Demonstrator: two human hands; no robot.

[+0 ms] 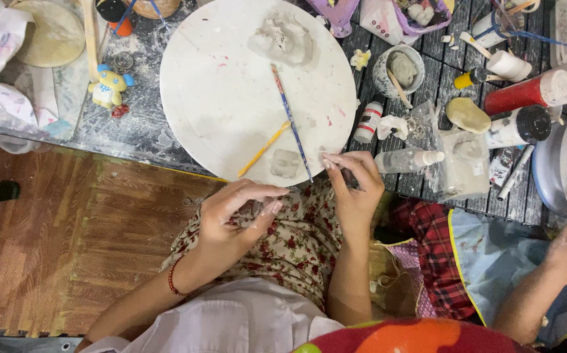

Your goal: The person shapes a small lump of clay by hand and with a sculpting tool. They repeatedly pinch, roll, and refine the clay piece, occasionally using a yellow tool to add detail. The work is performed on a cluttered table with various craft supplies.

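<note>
Over a floral lap, the clay-dusted left hand (241, 219) cups a grey lump; the right hand (352, 186) pinches another beside the round white board (231, 98).

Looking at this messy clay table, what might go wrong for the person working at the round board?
The round white board juts past the table edge over the lap, so leaning on it might tip it. The two brushes lie loose near that overhang and may roll off. The left hand and right hand, smeared with clay, work a small piece above the floral dress, which crumbs may stain.
</note>
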